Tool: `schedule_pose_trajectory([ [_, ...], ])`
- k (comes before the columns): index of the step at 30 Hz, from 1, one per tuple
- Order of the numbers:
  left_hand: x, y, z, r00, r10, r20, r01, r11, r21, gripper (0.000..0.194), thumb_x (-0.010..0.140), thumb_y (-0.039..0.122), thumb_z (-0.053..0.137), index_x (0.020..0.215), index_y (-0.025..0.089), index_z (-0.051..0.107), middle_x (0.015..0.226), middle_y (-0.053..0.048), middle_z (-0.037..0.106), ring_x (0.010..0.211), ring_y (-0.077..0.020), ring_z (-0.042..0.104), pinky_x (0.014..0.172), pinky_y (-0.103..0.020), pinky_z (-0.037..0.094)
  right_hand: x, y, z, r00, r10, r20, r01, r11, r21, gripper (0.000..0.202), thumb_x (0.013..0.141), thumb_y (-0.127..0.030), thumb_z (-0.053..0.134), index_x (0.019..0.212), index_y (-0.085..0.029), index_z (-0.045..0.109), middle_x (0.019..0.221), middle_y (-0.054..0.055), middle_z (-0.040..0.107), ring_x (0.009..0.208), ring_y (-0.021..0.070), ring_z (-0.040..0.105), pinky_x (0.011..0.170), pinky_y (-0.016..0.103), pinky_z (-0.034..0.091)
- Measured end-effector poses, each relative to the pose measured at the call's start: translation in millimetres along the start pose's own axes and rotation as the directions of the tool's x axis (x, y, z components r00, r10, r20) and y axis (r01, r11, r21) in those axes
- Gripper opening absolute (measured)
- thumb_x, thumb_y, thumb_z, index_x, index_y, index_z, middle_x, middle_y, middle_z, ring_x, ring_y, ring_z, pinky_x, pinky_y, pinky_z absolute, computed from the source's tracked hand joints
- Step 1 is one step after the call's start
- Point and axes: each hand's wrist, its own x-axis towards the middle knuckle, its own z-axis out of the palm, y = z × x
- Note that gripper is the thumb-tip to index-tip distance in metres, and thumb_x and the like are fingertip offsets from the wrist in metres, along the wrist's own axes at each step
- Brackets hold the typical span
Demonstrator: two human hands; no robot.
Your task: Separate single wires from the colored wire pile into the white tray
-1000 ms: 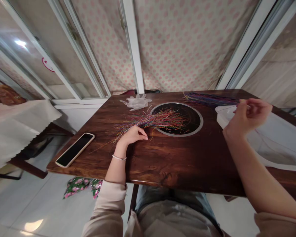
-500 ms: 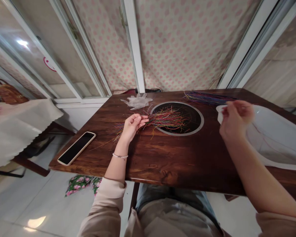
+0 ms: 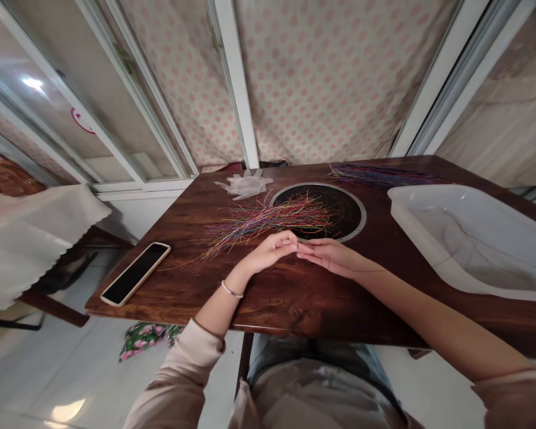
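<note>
My left hand [image 3: 277, 246] and my right hand [image 3: 328, 256] meet at the fingertips over the near part of the table. The left fingers are bent and closed in a pinch; the right fingers are stretched but pressed together against them. A thin wire [image 3: 371, 271] shows as a fine line across my right wrist, running from the fingertips towards the tray; its end between the fingers is too small to see. Just beyond the hands lies a loose bundle of thin multicoloured wires [image 3: 250, 223], partly over a round black cooktop [image 3: 348, 208] set in the table.
A white plastic tray [image 3: 415, 229] with a few thin strands stands at the right. Behind it lies a bundle of blue and purple wires [image 3: 375, 175]. A crumpled clear plastic glove [image 3: 245, 183] is at the back, a phone [image 3: 136, 273] at the left edge of the dark wooden table [image 3: 295, 298].
My right hand has come left from above the tray to meet my left hand. The left hand has let go of the multicoloured bundle and moved right and nearer to me.
</note>
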Motion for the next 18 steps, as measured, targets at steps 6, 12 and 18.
schedule_pose_trajectory([
  [6,-4,8,-0.5,0.986,-0.053,0.159,0.041,0.996,0.079,0.028,0.079,0.039,0.068,0.078,0.013,0.058,0.091,-0.013,0.073,0.093,-0.0210,0.066,0.088,-0.034,0.044,2,3,-8,1.000,0.009,0.004,-0.009,1.000,-0.007,0.006,0.073,-0.010,0.069,0.076,-0.015,0.067,0.075,0.005,0.073,0.070,0.0139,0.070,0.077,0.026,0.058],
  [12,-7,10,-6.4,0.970,-0.069,0.234,0.050,0.995,0.087,0.026,0.080,0.037,0.068,0.080,0.012,0.064,0.092,-0.014,0.073,0.096,-0.0235,0.066,0.091,-0.037,0.044,1,4,-6,0.999,-0.028,-0.023,0.028,1.000,-0.013,0.013,0.069,-0.016,0.075,0.078,-0.015,0.065,0.078,0.007,0.074,0.071,0.0166,0.071,0.075,0.030,0.057],
  [18,-10,12,-7.1,0.973,-0.106,0.205,0.088,0.991,0.097,0.029,0.075,0.041,0.071,0.082,0.012,0.068,0.090,-0.013,0.073,0.092,-0.0245,0.067,0.088,-0.036,0.047,0,-4,-7,0.978,-0.195,-0.077,0.198,0.980,0.028,0.018,0.067,-0.025,0.078,0.079,-0.020,0.066,0.088,0.004,0.075,0.078,0.0147,0.070,0.078,0.027,0.053],
])
